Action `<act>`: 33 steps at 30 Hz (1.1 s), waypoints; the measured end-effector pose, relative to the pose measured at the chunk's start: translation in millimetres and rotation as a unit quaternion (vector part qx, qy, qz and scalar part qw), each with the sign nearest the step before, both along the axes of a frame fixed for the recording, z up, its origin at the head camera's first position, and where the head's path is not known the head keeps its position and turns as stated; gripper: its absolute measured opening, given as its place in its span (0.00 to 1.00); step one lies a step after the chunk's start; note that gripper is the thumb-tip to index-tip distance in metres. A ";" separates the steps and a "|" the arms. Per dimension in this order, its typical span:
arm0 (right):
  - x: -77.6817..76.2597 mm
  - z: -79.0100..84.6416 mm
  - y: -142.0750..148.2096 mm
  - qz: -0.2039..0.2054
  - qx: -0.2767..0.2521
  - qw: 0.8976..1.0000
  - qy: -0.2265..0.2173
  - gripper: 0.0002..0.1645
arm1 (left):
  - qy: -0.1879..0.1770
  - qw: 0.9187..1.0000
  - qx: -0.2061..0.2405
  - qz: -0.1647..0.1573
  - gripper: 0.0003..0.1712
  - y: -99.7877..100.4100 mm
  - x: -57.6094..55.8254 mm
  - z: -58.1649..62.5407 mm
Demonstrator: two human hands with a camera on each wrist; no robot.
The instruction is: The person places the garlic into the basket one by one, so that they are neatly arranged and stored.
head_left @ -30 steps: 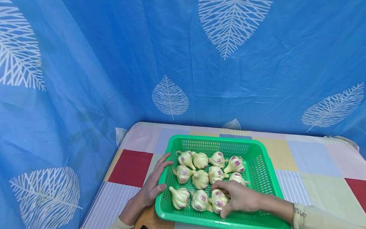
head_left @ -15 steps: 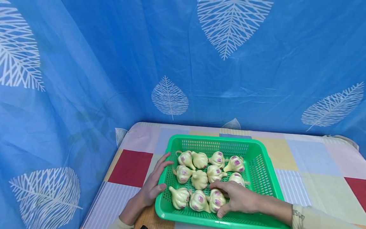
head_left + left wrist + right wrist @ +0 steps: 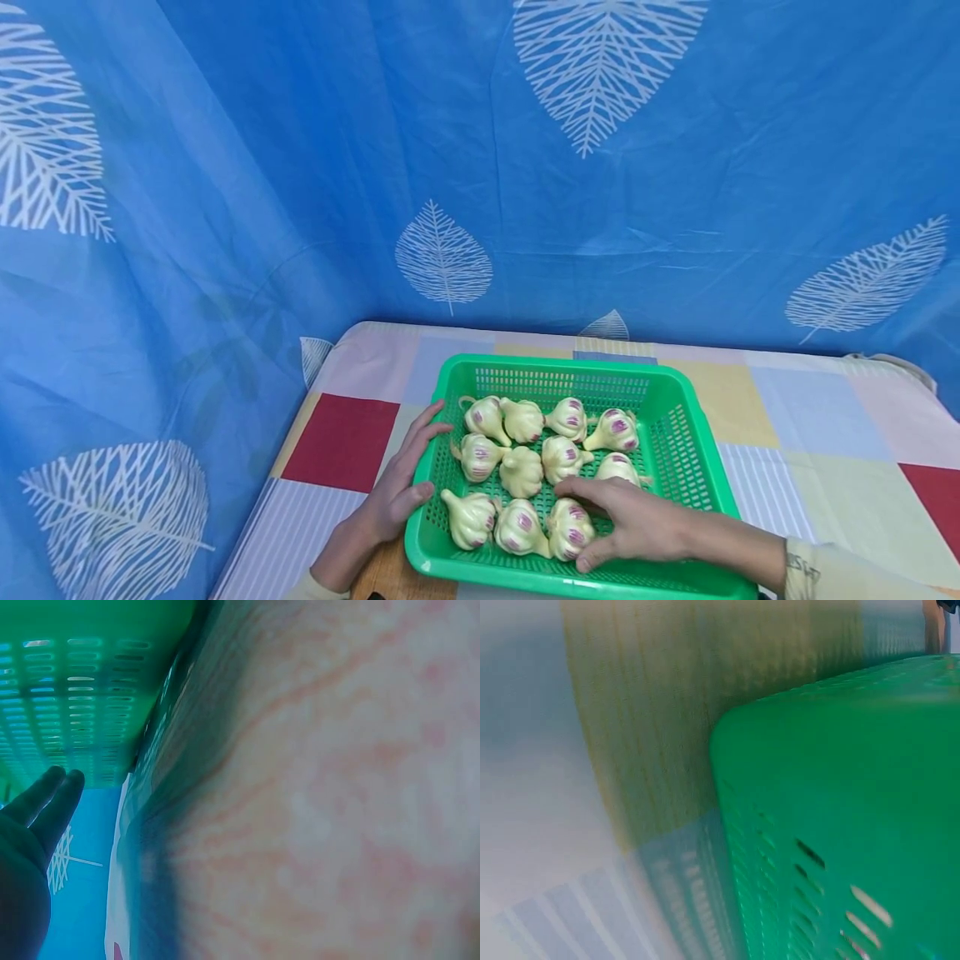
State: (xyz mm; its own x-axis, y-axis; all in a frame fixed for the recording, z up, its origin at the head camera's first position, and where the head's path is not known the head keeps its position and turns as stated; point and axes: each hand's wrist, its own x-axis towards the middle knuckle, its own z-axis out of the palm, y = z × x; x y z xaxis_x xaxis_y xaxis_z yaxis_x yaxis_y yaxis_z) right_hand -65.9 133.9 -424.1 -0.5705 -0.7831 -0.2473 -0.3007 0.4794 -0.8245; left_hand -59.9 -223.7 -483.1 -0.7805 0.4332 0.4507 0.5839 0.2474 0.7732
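Several garlic bulbs (image 3: 472, 520), cream with purple streaks, lie in loose rows in a green plastic basket (image 3: 716, 467). My right hand (image 3: 641, 521) reaches in over the basket's right side. Its thumb and fingers curl round the right-hand bulb (image 3: 570, 529) of the front row, thumb at the near edge and index finger at the far edge. Part of another bulb (image 3: 617, 467) is hidden behind this hand. My left hand (image 3: 397, 492) rests against the basket's left rim, fingers stretched along it. In the left wrist view two fingertips (image 3: 69, 780) lie against the slotted basket wall (image 3: 82, 697).
A patchwork cloth (image 3: 825, 483) covers the table under the basket. Blue curtains (image 3: 337, 167) with white leaf prints hang behind and on the left. A patch of brown wood (image 3: 405, 575) shows at the front left, with a small black thing (image 3: 377, 596) at the bottom edge.
The right-hand front bulb has turned slightly, and its neighbour has shifted a little to the left. My right hand has drawn back slightly to the right. The left hand stays put.
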 end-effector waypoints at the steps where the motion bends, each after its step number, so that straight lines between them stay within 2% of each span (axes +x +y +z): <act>1: 0.5 1.8 1.1 -0.001 0.003 1.000 -0.001 0.51 | 0.000 1.000 0.000 0.000 0.37 -0.5 0.1 0.0; 11: -1.4 29.5 10.2 -0.007 0.016 1.000 -0.022 0.46 | -0.004 1.000 -0.005 0.008 0.36 -4.2 0.4 -0.1; 16: -7.7 48.3 18.4 -0.004 0.029 0.999 0.022 0.42 | -0.010 1.000 -0.019 0.005 0.35 -6.1 -1.7 1.3; 19: -13.8 58.2 24.7 -0.017 0.026 0.998 0.047 0.40 | -0.008 0.999 -0.032 0.005 0.34 -8.4 -3.6 2.1; 22: -18.9 65.7 31.5 -0.044 0.027 0.997 0.064 0.38 | -0.010 0.999 -0.048 0.002 0.34 -11.6 -5.6 3.5; 26: -23.4 70.0 41.9 -0.081 0.015 0.993 0.080 0.35 | -0.029 0.997 -0.077 -0.001 0.35 -17.1 -7.4 9.8; 29: -25.0 71.0 51.4 -0.101 0.006 0.986 0.129 0.33 | -0.051 0.993 -0.104 -0.001 0.35 -21.0 -8.4 19.2; 33: -27.6 73.0 65.3 -0.133 0.026 0.971 0.196 0.35 | -0.059 0.989 -0.139 0.006 0.39 -25.0 -10.3 34.1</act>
State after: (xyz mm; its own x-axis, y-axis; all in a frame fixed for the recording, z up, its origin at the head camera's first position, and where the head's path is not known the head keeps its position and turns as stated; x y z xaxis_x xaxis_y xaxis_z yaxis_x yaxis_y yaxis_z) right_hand -93.5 199.2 -351.1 -0.8093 -0.5874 -0.0058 -0.4460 0.6208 -0.6447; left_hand -70.2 -248.7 -449.0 -0.8264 0.5175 0.2220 0.4897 0.4660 0.7369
